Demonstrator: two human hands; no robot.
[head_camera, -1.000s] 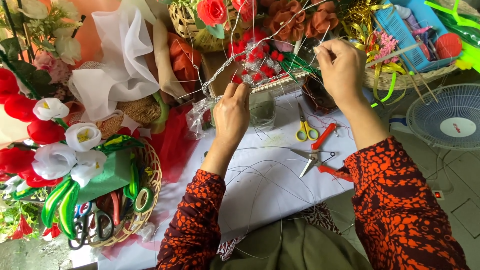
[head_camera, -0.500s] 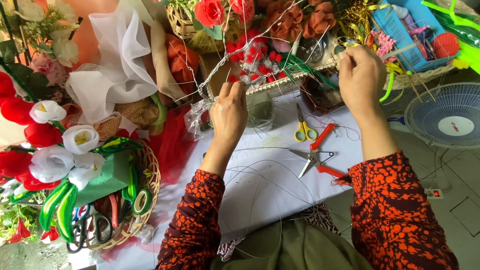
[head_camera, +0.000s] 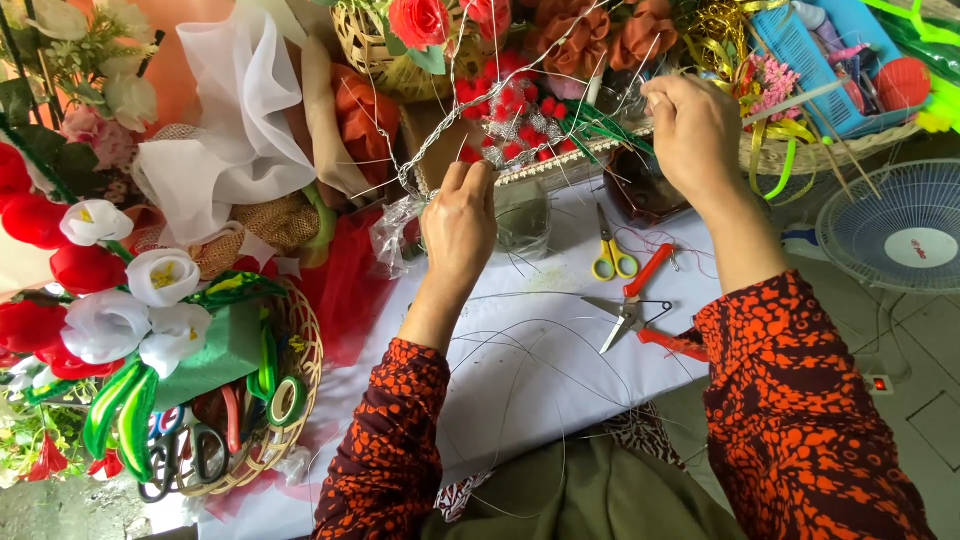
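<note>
My left hand (head_camera: 460, 222) is raised over the white table cover (head_camera: 560, 380), fingertips pinched on a twisted silver wire (head_camera: 432, 140) that loops up toward the red flowers. My right hand (head_camera: 695, 130) is closed on the wire's other strands near green stems (head_camera: 600, 125) and small red pompoms (head_camera: 505, 100). Loose thin wires (head_camera: 520, 350) lie curled on the cover below my forearms. Both sleeves are dark with an orange pattern.
Yellow-handled scissors (head_camera: 612, 258) and red-handled pliers (head_camera: 640, 300) lie on the cover. A wicker basket (head_camera: 290, 390) with scissors and tape sits at left beside white and red fabric flowers (head_camera: 110, 300). A blue tray (head_camera: 830, 60) and a fan (head_camera: 905, 240) are at right.
My right hand drifted right, then back left and slightly up, still on the wire. My left hand stayed almost still.
</note>
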